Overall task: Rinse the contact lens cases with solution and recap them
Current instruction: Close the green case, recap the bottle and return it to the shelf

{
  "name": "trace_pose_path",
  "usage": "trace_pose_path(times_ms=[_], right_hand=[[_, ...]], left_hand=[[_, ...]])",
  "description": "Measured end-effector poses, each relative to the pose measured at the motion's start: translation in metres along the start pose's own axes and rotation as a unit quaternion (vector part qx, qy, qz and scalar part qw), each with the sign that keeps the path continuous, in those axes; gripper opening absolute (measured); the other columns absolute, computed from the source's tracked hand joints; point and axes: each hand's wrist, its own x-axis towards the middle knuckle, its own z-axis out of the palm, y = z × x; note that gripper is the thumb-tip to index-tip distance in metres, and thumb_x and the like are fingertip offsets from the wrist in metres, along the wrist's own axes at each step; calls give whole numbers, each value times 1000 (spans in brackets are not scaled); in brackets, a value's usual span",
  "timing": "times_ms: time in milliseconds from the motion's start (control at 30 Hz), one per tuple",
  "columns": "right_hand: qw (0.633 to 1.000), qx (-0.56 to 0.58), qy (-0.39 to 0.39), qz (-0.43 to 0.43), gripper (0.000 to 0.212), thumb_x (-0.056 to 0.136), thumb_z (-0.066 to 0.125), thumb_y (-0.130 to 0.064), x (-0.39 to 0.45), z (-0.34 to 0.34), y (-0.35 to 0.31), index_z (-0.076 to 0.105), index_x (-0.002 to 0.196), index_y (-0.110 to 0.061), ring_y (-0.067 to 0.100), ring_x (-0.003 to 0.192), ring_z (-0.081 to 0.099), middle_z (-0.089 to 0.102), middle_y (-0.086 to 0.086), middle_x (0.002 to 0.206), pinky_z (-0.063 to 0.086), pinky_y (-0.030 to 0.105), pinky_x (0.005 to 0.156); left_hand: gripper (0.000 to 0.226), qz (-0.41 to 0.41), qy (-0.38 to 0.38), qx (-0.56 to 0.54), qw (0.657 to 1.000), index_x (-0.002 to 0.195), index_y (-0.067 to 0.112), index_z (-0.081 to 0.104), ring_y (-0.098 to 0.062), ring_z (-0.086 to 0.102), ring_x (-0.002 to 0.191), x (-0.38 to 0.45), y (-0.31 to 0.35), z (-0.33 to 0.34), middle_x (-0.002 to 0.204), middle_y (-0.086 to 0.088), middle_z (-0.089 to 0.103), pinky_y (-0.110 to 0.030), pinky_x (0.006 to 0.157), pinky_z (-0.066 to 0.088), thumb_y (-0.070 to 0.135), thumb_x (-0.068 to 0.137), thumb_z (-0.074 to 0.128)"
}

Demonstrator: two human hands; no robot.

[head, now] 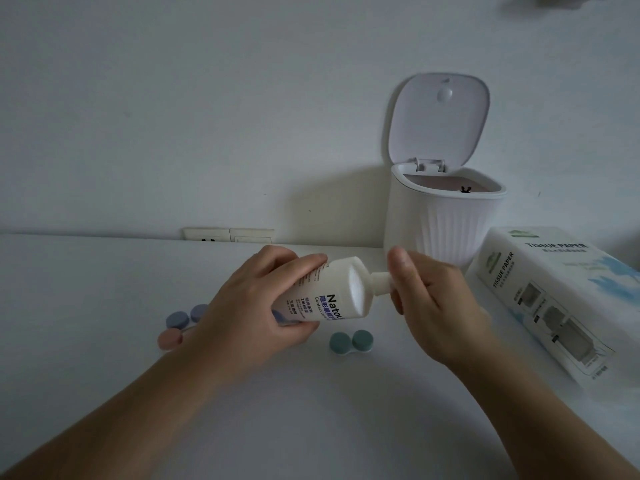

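- A white plastic solution bottle [334, 292] with blue lettering is held tilted above the white tabletop [311, 410], clasped in the grip of the left hand [256, 303]
- Its white cap [381, 280] is pinched by the right hand [433, 306]
- A teal lens case [351, 342] is capped, lying just below the bottle; purple [187, 317] and pink [169, 338] cases are seen at left

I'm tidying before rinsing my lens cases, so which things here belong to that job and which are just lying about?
For the job:
white solution bottle, held in left hand, right hand at its cap
teal lens case
purple lens case
pink lens case

Lying about:
white ribbed lidded bin, open
tissue paper pack
wall socket
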Motion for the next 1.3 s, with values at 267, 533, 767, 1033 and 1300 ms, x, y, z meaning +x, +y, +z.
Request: trace_pose_path(times_ms=[267,533,767,1033,1300], right_hand=[[997,18,-28,-71,39,97,45,-51,-1,0,3,52,73,-20,17,66,49,49,-8,74,43,32,59],[998,17,2,-57,55,97,42,-56,-3,6,-3,48,60,-16,17,55,47,47,-3,61,42,45,51],[984,155,65,-53,43,93,43,-28,-9,6,-14,30,53,-20,3,44,30,32,-6,47,24,15,46],[975,209,68,18,40,87,44,-25,-10,7,-20,27,51,-22,1,43,28,29,-13,44,22,13,43],[963,243,72,92,49,90,48,-33,-10,12,-17,29,52,-7,11,46,32,31,-1,45,24,23,43]], left_hand=[[70,9,16,13,1000,134,25,60,-16,58,99,-1,2,-2,114,6,55,-31,75,52,27,69,85],[74,50,15,39,998,138,25,55,-16,56,99,-1,4,-2,114,4,54,-30,74,53,31,71,86],[94,-16,-23,-68,997,147,32,44,-10,60,109,-5,10,-10,120,20,55,-32,83,57,59,66,83],[68,25,61,85,994,123,24,60,-11,63,87,-4,21,-10,103,11,67,-31,66,56,61,68,77],[66,61,95,146,983,128,19,57,-16,59,90,-5,17,-4,106,4,67,-22,76,44,59,77,70]])
